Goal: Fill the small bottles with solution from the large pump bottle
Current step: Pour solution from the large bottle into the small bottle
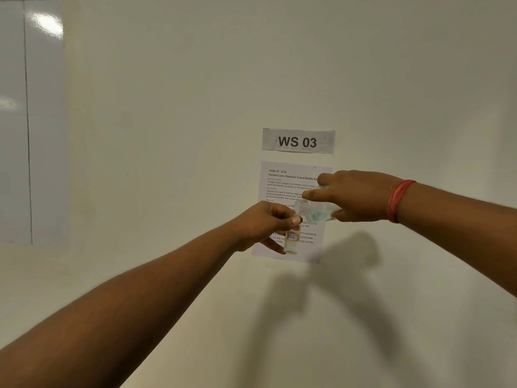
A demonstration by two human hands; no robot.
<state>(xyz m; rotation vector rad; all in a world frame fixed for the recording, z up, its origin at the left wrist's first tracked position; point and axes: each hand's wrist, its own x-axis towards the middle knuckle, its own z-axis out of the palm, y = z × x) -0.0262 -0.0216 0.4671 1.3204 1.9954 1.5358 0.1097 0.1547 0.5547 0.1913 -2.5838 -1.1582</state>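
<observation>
- Pouring under way at the WS 03 sign [298, 141]: my right hand [361, 196] grips the large bottle [317, 211] tipped almost flat, its long axis running sideways, its open mouth pointing left toward my left hand [263, 225].
- Directly below the sign, the small bottle [291, 240] stands upright, long axis vertical, pinched near its neck between my left thumb and curled fingers.
- The relation that counts: the large bottle's mouth sits just above and a touch right of the small bottle's opening, nearly touching it. I cannot tell whether liquid is crossing the gap.
- Both hands are about equally far from me; the left sets the target, the right sets the tilt.
- Materials: the large bottle is clear plastic, round-bodied, with pale blue solution pooled low in its belly; no pump head shows. The small bottle is a slim, clear cylinder bearing a small label edged in orange, with a little clear liquid at its base, by my reading.
- Behind both bottles, below the sign, a printed instruction sheet [282, 186] is fixed flat on the smooth off-white wall.
- A red thread band [398, 201] circles my right wrist, right of the sign.
- My judgement: a narrow neck leaves little margin, so a slow tilt suits.
</observation>
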